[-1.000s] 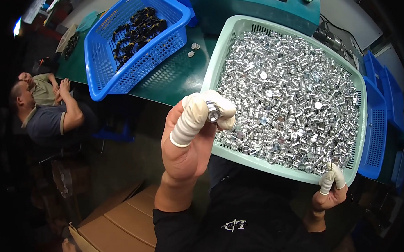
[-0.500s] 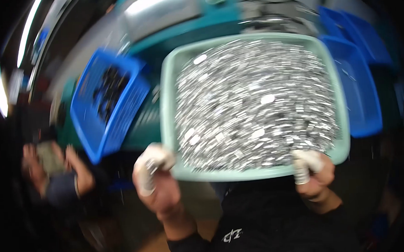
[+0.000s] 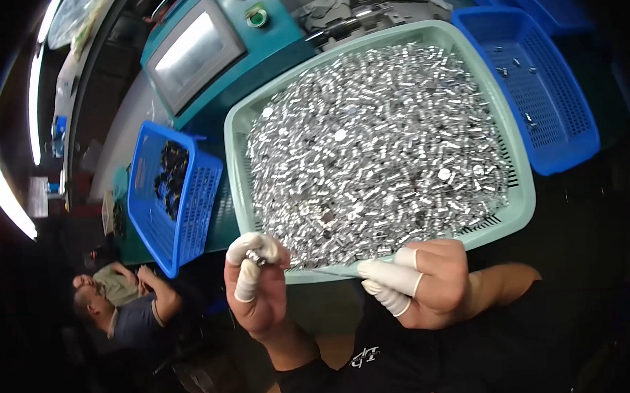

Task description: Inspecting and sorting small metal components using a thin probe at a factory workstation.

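My left hand (image 3: 261,290), with white finger cots on, pinches a small shiny metal cylinder part (image 3: 256,258) between thumb and forefinger. It is at the near left corner of a pale green tray (image 3: 520,201), which is heaped with small silvery metal cylinder parts (image 3: 376,145). My right hand (image 3: 431,283), also in white finger cots, is closed in front of the tray's near edge. From its fingertips a thin rod-like tool (image 3: 329,272) points left toward my left hand. Its exact kind cannot be made out.
Left of the tray stands a blue basket (image 3: 208,194) with dark parts inside. Another blue basket (image 3: 547,116) on the right holds a few metal pieces. Behind are a teal machine housing with a screen (image 3: 196,50) and a green button (image 3: 256,16). Two people (image 3: 126,299) sit at far left.
The view has turned and sharpened from blur. My right hand has moved left along the tray's near edge, toward my left hand, and the thin tool now shows.
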Action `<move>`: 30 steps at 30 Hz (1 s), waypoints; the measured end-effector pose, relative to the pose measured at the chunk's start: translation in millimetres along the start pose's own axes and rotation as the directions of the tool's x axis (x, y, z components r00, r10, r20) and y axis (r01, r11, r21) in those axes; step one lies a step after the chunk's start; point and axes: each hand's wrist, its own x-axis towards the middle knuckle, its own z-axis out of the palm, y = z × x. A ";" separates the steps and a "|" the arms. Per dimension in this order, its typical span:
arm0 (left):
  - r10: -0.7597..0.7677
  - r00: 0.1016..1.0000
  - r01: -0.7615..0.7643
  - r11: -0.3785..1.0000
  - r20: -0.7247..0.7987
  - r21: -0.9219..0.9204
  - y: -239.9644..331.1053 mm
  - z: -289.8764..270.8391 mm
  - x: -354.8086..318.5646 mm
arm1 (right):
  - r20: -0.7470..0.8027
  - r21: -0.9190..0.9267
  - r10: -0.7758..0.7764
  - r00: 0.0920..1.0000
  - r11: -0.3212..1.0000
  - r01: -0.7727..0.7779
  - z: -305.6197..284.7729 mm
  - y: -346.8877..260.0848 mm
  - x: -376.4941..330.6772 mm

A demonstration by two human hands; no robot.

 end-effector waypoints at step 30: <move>-0.030 0.998 0.040 0.985 -0.063 0.168 11.2 -41.2 -22.7 | 0.403 0.002 -0.014 0.915 1.000 0.014 52.0 -23.3 38.5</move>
